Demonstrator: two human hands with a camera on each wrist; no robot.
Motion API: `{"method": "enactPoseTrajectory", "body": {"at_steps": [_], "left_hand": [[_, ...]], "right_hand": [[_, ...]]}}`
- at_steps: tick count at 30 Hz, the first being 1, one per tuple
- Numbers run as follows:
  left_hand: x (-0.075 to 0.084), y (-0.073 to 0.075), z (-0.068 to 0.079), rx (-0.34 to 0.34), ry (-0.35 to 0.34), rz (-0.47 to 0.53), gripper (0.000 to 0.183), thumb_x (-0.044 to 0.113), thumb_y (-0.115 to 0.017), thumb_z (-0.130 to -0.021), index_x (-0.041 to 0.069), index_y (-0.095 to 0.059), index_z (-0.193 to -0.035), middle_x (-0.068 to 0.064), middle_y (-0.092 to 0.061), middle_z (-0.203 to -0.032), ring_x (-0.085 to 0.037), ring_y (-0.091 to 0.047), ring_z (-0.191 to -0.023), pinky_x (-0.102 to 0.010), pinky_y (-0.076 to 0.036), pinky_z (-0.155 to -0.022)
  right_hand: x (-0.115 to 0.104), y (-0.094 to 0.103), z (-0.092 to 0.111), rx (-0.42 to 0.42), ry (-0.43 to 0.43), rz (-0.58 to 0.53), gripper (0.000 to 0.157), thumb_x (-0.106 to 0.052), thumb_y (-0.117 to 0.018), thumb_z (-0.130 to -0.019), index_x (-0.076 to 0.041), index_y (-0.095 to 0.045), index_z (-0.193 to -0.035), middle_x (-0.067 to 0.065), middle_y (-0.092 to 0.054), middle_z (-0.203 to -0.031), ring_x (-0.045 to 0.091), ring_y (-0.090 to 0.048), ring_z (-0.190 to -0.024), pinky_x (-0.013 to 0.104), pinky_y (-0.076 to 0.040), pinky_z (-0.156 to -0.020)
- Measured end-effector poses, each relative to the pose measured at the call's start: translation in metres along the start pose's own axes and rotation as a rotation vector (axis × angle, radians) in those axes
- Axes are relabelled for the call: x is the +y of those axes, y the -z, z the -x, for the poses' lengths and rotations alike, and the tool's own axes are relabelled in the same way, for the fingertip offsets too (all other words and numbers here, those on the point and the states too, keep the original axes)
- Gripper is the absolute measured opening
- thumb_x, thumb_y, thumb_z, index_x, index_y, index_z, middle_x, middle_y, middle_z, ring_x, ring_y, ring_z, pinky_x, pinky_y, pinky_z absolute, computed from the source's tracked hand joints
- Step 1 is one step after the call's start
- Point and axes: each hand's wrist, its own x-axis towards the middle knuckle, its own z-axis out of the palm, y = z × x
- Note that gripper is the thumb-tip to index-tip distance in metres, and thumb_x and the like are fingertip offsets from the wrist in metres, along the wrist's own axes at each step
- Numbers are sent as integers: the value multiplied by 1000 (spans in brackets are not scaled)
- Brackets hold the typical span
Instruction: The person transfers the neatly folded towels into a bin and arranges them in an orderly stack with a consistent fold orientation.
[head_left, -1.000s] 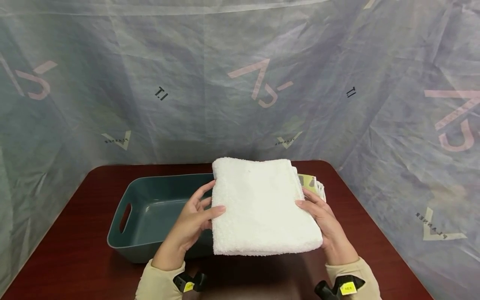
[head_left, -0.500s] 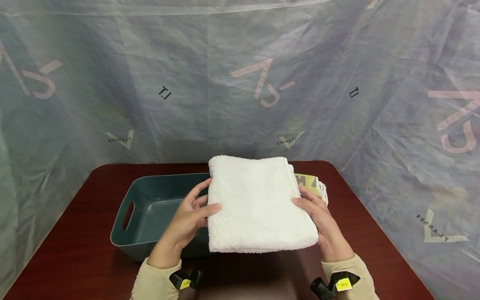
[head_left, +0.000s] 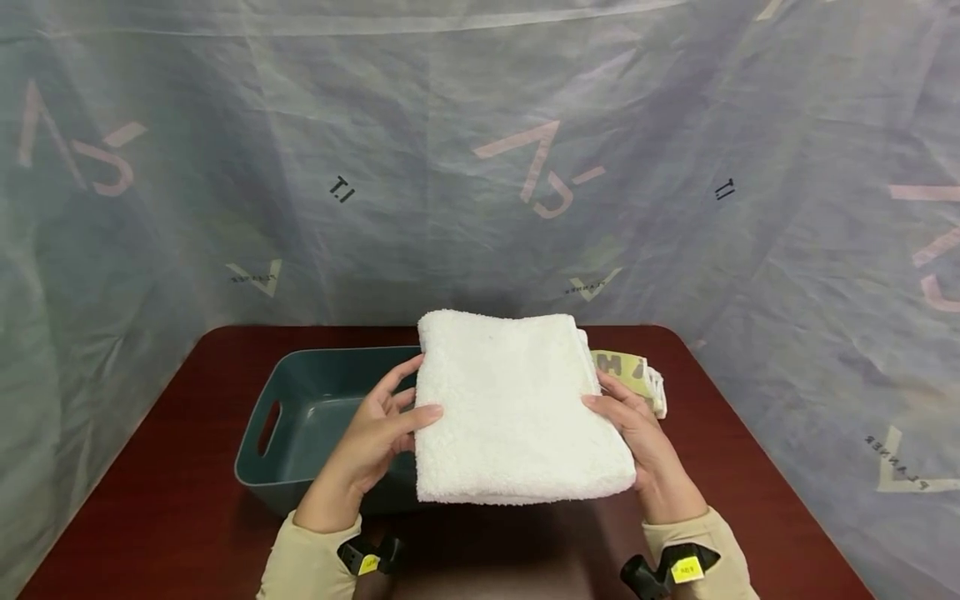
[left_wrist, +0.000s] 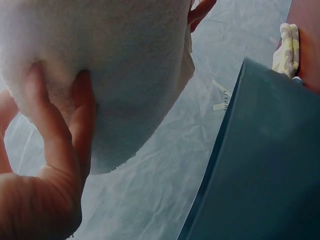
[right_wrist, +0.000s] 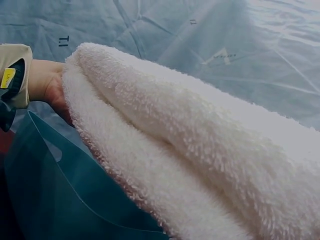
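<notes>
A folded white towel [head_left: 517,408] is held up above the table between both hands. My left hand [head_left: 378,429] grips its left edge, thumb on top and fingers behind; the left wrist view shows those fingers pressed into the underside of the towel [left_wrist: 125,75]. On the opposite edge my right hand [head_left: 637,433] pinches it, thumb on the upper face and the other fingers mostly hidden. In the right wrist view the towel's thick folded layers [right_wrist: 175,135] fill much of the picture.
A dark teal bin [head_left: 300,408] with a handle slot stands on the reddish-brown table [head_left: 165,467], partly behind the left hand and towel. A folded yellow-and-white patterned cloth [head_left: 637,375] lies behind the right hand. Grey printed sheeting [head_left: 450,233] hangs around the table.
Both hands and the towel have shifted slightly left in the head view and then hold nearly still. The bin and background have drifted right as the head view turns. The grip is unchanged.
</notes>
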Motion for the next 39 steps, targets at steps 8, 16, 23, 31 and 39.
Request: {"method": "enactPoseTrajectory", "body": {"at_steps": [8, 16, 23, 31, 39], "left_hand": [[2, 2, 1, 18, 1, -15, 73, -3, -61, -84, 14, -25, -145, -18, -49, -122, -23, -63, -89, -34, -55, -62], [4, 3, -1, 24, 11, -22, 74, -2, -62, -83, 14, -26, -145, -19, -48, -123, -22, -63, -89, -32, -55, -62], [5, 4, -1, 25, 12, -28, 75, -3, -63, -82, 11, -25, -145, -20, -49, -122, -22, -63, -89, -31, -54, -62], [8, 7, -1, 33, 19, -58, 73, -1, -63, -83, 9, -25, -145, -19, -49, -122, -22, -63, -90, -33, -55, -64], [16, 11, -2, 40, 24, -67, 73, -2, -63, -82, 8, -26, -144, -18, -51, -121, -22, -63, -89, -33, -55, -63]], "right_hand": [[2, -1, -4, -12, -3, -15, 53, -6, -49, -92, -10, -30, -141, 3, -57, -109, 15, -61, -89, 29, -52, -74], [1, 0, -6, -11, -20, -19, 54, -8, -50, -92, -11, -29, -142, 2, -56, -111, 14, -60, -91, 28, -51, -74], [2, -1, -8, -18, -29, -18, 51, -8, -51, -92, -13, -34, -140, 1, -56, -112, 14, -60, -93, 29, -51, -76], [0, -6, -10, -12, -43, 3, 59, -8, -50, -92, -9, -25, -145, 2, -55, -112, 14, -60, -92, 29, -51, -76], [-1, -13, -15, -24, -47, -7, 61, -7, -49, -92, -7, -22, -147, 2, -51, -116, 13, -58, -96, 29, -50, -78]]}}
